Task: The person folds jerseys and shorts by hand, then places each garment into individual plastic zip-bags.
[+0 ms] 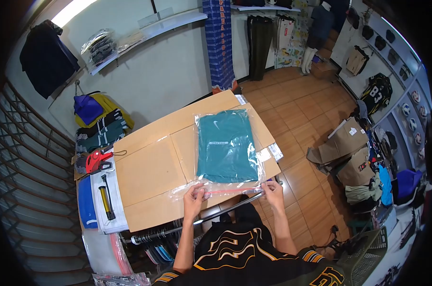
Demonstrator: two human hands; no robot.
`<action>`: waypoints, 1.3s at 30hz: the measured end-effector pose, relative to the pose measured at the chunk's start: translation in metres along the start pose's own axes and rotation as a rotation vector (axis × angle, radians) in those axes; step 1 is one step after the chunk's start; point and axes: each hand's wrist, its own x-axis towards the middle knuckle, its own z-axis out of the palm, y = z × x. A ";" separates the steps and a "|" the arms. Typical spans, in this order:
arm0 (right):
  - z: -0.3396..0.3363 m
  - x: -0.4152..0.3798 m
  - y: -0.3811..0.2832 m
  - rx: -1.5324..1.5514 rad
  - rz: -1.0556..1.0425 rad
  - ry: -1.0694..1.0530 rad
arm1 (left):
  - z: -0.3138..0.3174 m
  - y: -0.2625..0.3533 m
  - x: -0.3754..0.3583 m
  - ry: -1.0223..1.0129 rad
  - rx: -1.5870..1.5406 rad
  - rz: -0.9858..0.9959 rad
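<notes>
A folded teal garment point(225, 152) with a small white swoosh lies inside a clear plastic bag point(235, 187) on the cardboard-topped table point(149, 162). The bag's near edge, with a reddish strip along it, stretches between my two hands. My left hand point(195, 199) pinches that edge at its left end. At the right end, my right hand point(272, 193) pinches the same edge between thumb and fingers. Both hands are at the table's near side, just short of the garment.
A yellow-and-black hand pump point(106, 202) and a red tool point(99, 161) lie at the table's left. Below the near edge runs a metal clothes rail point(216, 215) with hangers. Cardboard boxes point(342, 140) and piled clothes point(363, 193) stand right, across the tiled floor point(292, 124).
</notes>
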 end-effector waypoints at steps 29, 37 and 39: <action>-0.008 -0.019 -0.008 0.031 0.013 -0.014 | -0.028 0.001 -0.009 0.111 -0.067 -0.007; -0.005 -0.020 0.000 0.037 -0.049 0.017 | -0.028 -0.002 -0.007 0.123 -0.078 0.021; -0.008 -0.015 0.007 0.032 -0.041 0.005 | -0.027 -0.001 -0.007 0.125 -0.054 -0.002</action>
